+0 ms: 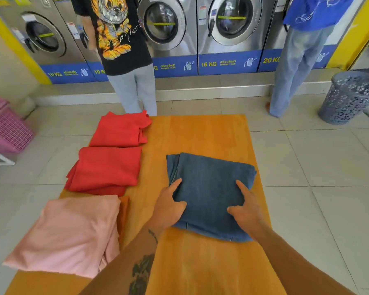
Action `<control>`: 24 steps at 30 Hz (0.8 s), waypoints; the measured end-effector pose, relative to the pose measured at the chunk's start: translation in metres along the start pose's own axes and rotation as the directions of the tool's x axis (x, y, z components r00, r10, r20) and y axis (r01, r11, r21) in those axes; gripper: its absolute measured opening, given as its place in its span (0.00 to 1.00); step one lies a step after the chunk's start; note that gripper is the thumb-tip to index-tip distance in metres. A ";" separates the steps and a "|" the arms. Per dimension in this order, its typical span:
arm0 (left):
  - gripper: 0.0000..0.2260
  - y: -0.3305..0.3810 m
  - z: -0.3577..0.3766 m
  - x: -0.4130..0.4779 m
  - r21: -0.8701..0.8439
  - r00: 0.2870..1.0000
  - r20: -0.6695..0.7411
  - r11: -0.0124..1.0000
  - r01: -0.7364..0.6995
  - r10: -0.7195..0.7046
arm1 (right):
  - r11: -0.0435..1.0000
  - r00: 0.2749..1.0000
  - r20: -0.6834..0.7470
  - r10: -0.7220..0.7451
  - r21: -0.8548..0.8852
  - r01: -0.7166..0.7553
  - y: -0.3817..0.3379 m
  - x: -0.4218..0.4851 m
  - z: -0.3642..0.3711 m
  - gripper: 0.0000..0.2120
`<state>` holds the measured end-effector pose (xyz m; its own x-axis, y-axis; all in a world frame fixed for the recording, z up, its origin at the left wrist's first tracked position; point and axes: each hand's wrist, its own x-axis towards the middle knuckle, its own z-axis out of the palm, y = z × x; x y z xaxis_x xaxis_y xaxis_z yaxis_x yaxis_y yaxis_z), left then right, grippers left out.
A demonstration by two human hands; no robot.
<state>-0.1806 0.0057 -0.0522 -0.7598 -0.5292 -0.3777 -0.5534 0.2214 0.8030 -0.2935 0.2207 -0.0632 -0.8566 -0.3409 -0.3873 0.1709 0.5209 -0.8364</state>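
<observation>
A folded blue denim cloth (pixel 209 188) lies on the right half of an orange towel (pixel 200 133) spread over the floor. My left hand (pixel 168 206) rests on the cloth's near-left edge, index finger and thumb stretched out on top of it. My right hand (pixel 246 211) presses on the near-right part, its index finger pointing away and its thumb pointing left. Neither hand lifts the cloth. Along the towel's left side lie two folded red cloths (pixel 109 167), (pixel 121 129) and a folded pink cloth (pixel 73 233).
Two people (pixel 124 50), (pixel 303 50) stand at a row of washing machines (pixel 228 28) beyond the towel. A pink laundry basket (pixel 6 128) sits at the left and a grey perforated basket (pixel 347 96) at the right, on tiled floor (pixel 317 167).
</observation>
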 end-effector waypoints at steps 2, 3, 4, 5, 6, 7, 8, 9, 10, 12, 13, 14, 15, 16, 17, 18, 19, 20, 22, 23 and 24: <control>0.32 0.002 0.000 0.012 -0.039 1.000 -0.012 0.999 -0.017 0.017 | 1.000 1.000 -0.003 0.004 -0.009 -0.004 -0.008 0.018 -0.001 0.43; 0.32 0.006 -0.001 0.021 -0.060 0.999 -0.020 0.998 -0.026 0.024 | 1.000 1.000 -0.005 0.004 -0.018 -0.004 -0.014 0.029 -0.002 0.42; 0.31 0.012 -0.001 0.031 -0.079 0.999 -0.033 0.996 -0.038 0.035 | 1.000 1.000 -0.010 0.001 -0.030 -0.001 -0.021 0.041 -0.003 0.42; 0.31 0.018 -0.002 0.044 -0.098 0.998 -0.049 0.994 -0.055 0.050 | 0.999 1.000 -0.017 -0.004 -0.047 0.003 -0.031 0.054 -0.004 0.42; 0.31 0.025 -0.002 0.057 -0.116 0.996 -0.064 0.991 -0.073 0.066 | 0.998 1.000 -0.022 -0.011 -0.065 0.009 -0.040 0.068 -0.006 0.42; 0.30 0.032 -0.003 0.071 -0.135 0.994 -0.075 0.987 -0.089 0.080 | 0.996 0.999 -0.026 -0.021 -0.085 0.018 -0.051 0.083 -0.008 0.41; 0.30 0.040 -0.003 0.086 -0.152 0.992 -0.082 0.983 -0.105 0.094 | 0.994 0.999 -0.028 -0.030 -0.104 0.027 -0.061 0.099 -0.011 0.41; 0.29 0.047 -0.004 0.100 -0.163 0.990 -0.089 0.979 -0.125 0.112 | 0.992 0.999 -0.034 -0.037 -0.122 0.033 -0.072 0.114 -0.014 0.40; 0.28 0.054 -0.005 0.115 -0.166 0.986 -0.100 0.975 -0.149 0.133 | 0.989 0.998 -0.045 -0.044 -0.141 0.037 -0.082 0.131 -0.017 0.40; 0.28 0.066 -0.008 0.144 -0.149 0.977 -0.116 0.970 -0.193 0.176 | 0.982 0.995 -0.074 -0.060 -0.181 0.045 -0.101 0.164 -0.022 0.39; 0.28 0.070 -0.009 0.158 -0.134 0.975 -0.114 0.969 -0.206 0.191 | 0.978 0.994 -0.089 -0.071 -0.202 0.052 -0.108 0.179 -0.024 0.39; 0.29 0.074 -0.010 0.172 -0.116 0.974 -0.104 0.970 -0.213 0.201 | 0.973 0.992 -0.101 -0.080 -0.226 0.056 -0.113 0.194 -0.025 0.39; 0.29 0.075 -0.011 0.184 -0.093 0.975 -0.084 0.972 -0.214 0.206 | 0.966 0.990 -0.109 -0.085 -0.251 0.055 -0.116 0.206 -0.025 0.38; 0.30 0.075 -0.011 0.194 -0.069 0.977 -0.060 0.975 -0.210 0.206 | 0.960 0.991 -0.112 -0.079 -0.278 0.045 -0.116 0.217 -0.026 0.37; 0.30 0.074 -0.011 0.201 -0.052 0.979 -0.037 0.978 -0.203 0.201 | 0.954 0.992 -0.114 -0.062 -0.300 0.025 -0.114 0.225 -0.025 0.37; 0.31 0.071 -0.011 0.206 -0.043 0.980 -0.025 0.980 -0.197 0.196 | 0.950 0.993 -0.116 -0.039 -0.313 0.001 -0.111 0.231 -0.025 0.37; 0.31 0.068 -0.010 0.209 -0.035 0.981 -0.021 0.980 -0.195 0.194 | 0.948 0.993 -0.119 -0.018 -0.318 -0.021 -0.106 0.234 -0.024 0.38; 0.31 0.066 -0.010 0.209 -0.027 0.980 -0.024 0.980 -0.197 0.197 | 0.946 0.992 -0.123 -0.008 -0.322 -0.032 -0.102 0.235 -0.024 0.38; 0.31 0.064 -0.009 0.207 -0.002 0.978 -0.032 0.978 -0.207 0.207 | 0.942 0.992 -0.124 -0.011 -0.334 -0.032 -0.099 0.234 -0.024 0.38; 0.31 0.064 -0.009 0.206 0.015 0.978 -0.029 0.978 -0.208 0.208 | 0.936 0.993 -0.118 -0.014 -0.351 -0.028 -0.100 0.233 -0.024 0.38; 0.32 0.065 -0.010 0.205 0.027 0.979 -0.013 0.979 -0.203 0.204 | 0.926 0.994 -0.108 -0.017 -0.377 -0.026 -0.102 0.231 -0.023 0.38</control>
<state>-0.3690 -0.0967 -0.0732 -0.8522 -0.4834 -0.2004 -0.3966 0.3467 0.8500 -0.5199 0.1070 -0.0578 -0.9068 -0.2631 -0.3293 -0.0037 0.7862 -0.6180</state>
